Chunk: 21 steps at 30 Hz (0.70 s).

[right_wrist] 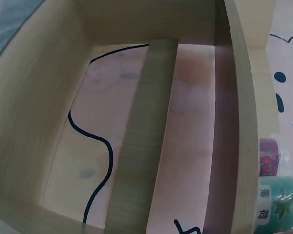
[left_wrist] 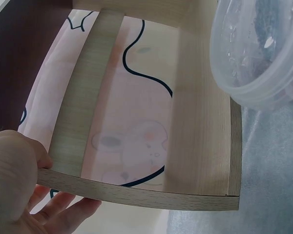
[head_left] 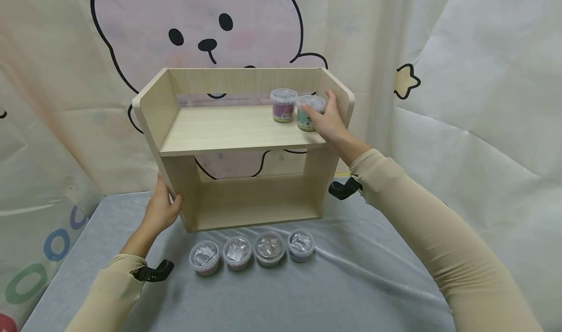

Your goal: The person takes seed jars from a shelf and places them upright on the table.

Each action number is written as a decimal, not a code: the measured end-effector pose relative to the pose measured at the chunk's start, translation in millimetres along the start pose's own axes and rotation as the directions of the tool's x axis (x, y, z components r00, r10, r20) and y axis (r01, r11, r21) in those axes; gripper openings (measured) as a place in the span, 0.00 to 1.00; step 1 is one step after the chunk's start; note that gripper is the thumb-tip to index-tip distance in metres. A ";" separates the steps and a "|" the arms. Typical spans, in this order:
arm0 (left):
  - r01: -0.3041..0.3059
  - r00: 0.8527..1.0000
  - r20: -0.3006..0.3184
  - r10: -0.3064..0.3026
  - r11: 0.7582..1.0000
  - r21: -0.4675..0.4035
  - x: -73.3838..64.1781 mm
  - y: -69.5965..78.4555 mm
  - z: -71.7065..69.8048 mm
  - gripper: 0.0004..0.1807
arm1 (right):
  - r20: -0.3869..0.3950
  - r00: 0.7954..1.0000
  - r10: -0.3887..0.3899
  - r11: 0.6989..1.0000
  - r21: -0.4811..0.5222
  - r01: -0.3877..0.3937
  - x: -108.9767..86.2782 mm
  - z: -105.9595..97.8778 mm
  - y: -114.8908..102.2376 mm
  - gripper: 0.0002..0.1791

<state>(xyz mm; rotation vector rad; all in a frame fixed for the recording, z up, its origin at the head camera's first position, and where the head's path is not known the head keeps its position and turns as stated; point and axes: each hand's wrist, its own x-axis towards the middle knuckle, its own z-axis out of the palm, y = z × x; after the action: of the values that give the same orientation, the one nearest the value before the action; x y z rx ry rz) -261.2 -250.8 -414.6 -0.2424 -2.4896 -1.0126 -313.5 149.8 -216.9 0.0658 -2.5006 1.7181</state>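
A light wooden two-tier shelf [head_left: 219, 132] stands on the cloth. My left hand [head_left: 161, 207] grips the edge of its left side panel, thumb on one face and fingers round the other, as the left wrist view also shows. On the upper tier, at the right end, my right hand [head_left: 330, 126] holds a green-labelled clear-lidded tub [head_left: 305, 119] between thumb and fingers. Beside it on the left sits a purple-labelled tub [head_left: 283, 108]. The right wrist view has the green tub [right_wrist: 279, 207] and the purple one [right_wrist: 268, 158], but the right hand is out of sight there.
Several lidded tubs [head_left: 237, 252] stand in a row on the grey cloth [head_left: 351, 283] before the shelf. One tub's lid [left_wrist: 256, 53] looms at upper right in the left wrist view. A printed curtain [head_left: 360, 39] hangs behind the shelf.
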 end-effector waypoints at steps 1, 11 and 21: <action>0.001 1.000 0.003 -0.001 1.000 -0.001 -0.1 -0.1 -0.1 0.43 | 0.002 1.000 0.005 1.000 -0.004 -0.005 0.7 -0.4 0.5 0.51; 0.001 1.000 0.009 -0.001 1.000 0.004 -0.6 -1.2 -0.5 0.44 | 0.018 0.999 -0.036 0.998 0.056 0.035 2.6 -2.0 6.0 0.44; -0.002 1.000 -0.001 0.002 1.000 0.005 -0.7 -1.4 0.2 0.43 | 0.071 0.997 -0.017 0.993 0.122 0.008 -3.2 -4.1 1.8 0.39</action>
<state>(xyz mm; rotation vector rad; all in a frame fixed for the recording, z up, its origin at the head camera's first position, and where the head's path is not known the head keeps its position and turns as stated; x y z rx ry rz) -261.1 -251.6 -415.9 -0.2426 -2.4906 -1.0051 -310.2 154.1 -217.4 0.1555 -2.4363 1.8941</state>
